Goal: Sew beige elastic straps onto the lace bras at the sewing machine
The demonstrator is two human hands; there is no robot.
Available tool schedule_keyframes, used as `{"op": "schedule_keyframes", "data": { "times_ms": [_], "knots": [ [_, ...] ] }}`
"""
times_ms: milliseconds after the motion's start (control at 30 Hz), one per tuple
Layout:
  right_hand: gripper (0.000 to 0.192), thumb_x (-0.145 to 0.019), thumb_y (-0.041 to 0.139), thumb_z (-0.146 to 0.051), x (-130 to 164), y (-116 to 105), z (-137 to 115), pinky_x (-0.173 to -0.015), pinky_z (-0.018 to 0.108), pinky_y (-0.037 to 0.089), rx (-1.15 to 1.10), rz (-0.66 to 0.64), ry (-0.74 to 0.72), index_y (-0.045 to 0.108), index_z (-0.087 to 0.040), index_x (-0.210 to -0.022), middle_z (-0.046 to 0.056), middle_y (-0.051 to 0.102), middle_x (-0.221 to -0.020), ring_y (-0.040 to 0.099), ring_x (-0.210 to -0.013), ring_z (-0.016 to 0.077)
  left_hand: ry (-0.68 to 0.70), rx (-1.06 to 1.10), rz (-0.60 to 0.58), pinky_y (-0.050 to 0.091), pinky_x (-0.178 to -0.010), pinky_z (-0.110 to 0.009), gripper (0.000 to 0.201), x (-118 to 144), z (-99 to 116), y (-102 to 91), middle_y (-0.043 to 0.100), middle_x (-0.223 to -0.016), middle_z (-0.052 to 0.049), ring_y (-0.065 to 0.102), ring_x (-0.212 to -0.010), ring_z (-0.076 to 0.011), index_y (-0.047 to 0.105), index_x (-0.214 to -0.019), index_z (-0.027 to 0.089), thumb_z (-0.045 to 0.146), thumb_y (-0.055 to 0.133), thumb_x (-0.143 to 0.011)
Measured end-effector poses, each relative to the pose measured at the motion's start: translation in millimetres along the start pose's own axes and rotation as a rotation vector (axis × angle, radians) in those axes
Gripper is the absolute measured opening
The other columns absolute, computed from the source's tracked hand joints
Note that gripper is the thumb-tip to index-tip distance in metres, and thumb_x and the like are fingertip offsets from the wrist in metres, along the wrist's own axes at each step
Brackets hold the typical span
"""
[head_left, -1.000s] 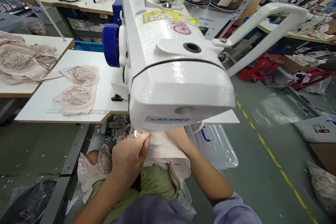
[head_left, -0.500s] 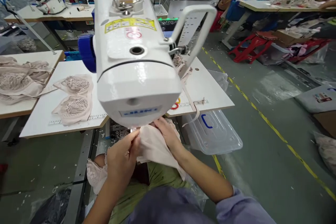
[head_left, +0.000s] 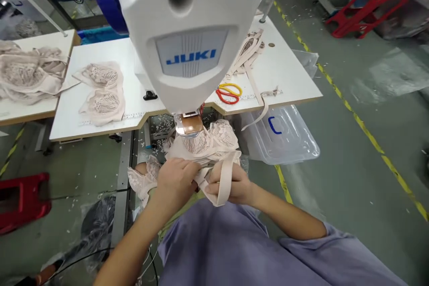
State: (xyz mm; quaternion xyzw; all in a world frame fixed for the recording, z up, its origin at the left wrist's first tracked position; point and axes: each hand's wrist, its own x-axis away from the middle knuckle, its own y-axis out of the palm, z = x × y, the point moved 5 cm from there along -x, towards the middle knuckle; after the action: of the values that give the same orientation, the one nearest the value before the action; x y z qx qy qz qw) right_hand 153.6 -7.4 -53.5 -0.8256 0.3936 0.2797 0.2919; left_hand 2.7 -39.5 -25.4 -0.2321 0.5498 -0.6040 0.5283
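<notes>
A white JUKI sewing machine (head_left: pixel 191 31) fills the upper middle of the view. Under its head lies a beige lace bra (head_left: pixel 211 140) that reaches down toward my lap. My left hand (head_left: pixel 176 181) pinches the bra's near edge. My right hand (head_left: pixel 233 183) grips the same piece, with a beige strap (head_left: pixel 225 183) looped over its fingers. Both hands sit close together just below the presser foot (head_left: pixel 188 124).
Two lace cups (head_left: pixel 102 91) lie on the white table (head_left: pixel 295 80) at left, more beige garments (head_left: pixel 27 73) on the far-left table. Red and yellow scissors (head_left: pixel 228 91) and straps (head_left: pixel 248 51) lie right of the machine. A clear plastic bin (head_left: pixel 284 138) stands underneath, red stools (head_left: pixel 22 201) at both sides.
The view has tilted down and closer to the machine's face. My hands have drawn back from under the head toward my lap, and the strap now loops over my right hand.
</notes>
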Motion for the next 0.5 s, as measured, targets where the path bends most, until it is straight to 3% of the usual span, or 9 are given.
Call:
{"op": "schedule_keyframes", "data": {
  "times_ms": [167,267,367,433,500],
  "knots": [
    [0.014,-0.084,0.07,-0.012,7.2,0.7,-9.0,-0.062,0.028,0.049,0.144,-0.039,-0.083,0.071,-0.024,-0.092,0.0,0.071,-0.079,0.065,-0.07,0.0141,0.067,-0.027,0.197,0.034,-0.059,-0.03,0.016,5.5,1.6,-7.5,0.059,-0.057,0.001,0.051,-0.057,-0.0155,0.063,-0.078,0.02,0.016,0.054,-0.09],
    [0.016,-0.085,0.07,-0.012,9.6,-3.6,-14.8,-0.067,0.028,0.049,0.19,-0.011,-0.117,0.07,-0.023,-0.097,0.001,0.071,-0.08,0.066,-0.074,0.0146,0.061,-0.035,0.198,0.032,-0.058,-0.031,0.02,0.8,1.5,-11.9,0.057,-0.055,0.0,0.05,-0.056,-0.0155,0.064,-0.076,0.019,0.019,0.053,-0.093],
    [0.015,-0.088,0.067,-0.019,21.4,-14.5,-0.9,-0.07,0.029,0.048,0.288,-0.074,0.025,0.071,-0.023,-0.103,0.004,0.071,-0.084,0.065,-0.078,0.0167,0.006,0.016,0.057,0.033,-0.056,-0.031,0.019,5.5,6.6,-10.7,0.062,-0.058,0.0,0.054,-0.057,-0.0161,0.067,-0.078,0.019,0.021,0.054,-0.092],
    [0.021,-0.09,0.065,-0.029,39.3,-25.8,23.6,-0.076,0.032,0.049,0.334,-0.174,0.247,0.071,-0.023,-0.11,0.008,0.071,-0.092,0.065,-0.086,0.0201,-0.036,0.179,-0.141,0.036,-0.057,-0.03,0.019,22.7,18.8,-3.6,0.065,-0.062,0.0,0.058,-0.058,-0.0157,0.068,-0.075,0.022,0.023,0.056,-0.09],
    [0.042,-0.086,0.069,-0.042,65.9,-37.6,52.5,-0.087,0.036,0.048,0.307,-0.305,0.511,0.066,-0.022,-0.124,0.012,0.07,-0.11,0.063,-0.101,0.0245,-0.059,0.371,-0.372,0.044,-0.062,-0.028,0.022,50.9,36.8,6.3,0.065,-0.066,0.0,0.062,-0.065,-0.0151,0.067,-0.071,0.025,0.03,0.058,-0.09]
  ]
}}
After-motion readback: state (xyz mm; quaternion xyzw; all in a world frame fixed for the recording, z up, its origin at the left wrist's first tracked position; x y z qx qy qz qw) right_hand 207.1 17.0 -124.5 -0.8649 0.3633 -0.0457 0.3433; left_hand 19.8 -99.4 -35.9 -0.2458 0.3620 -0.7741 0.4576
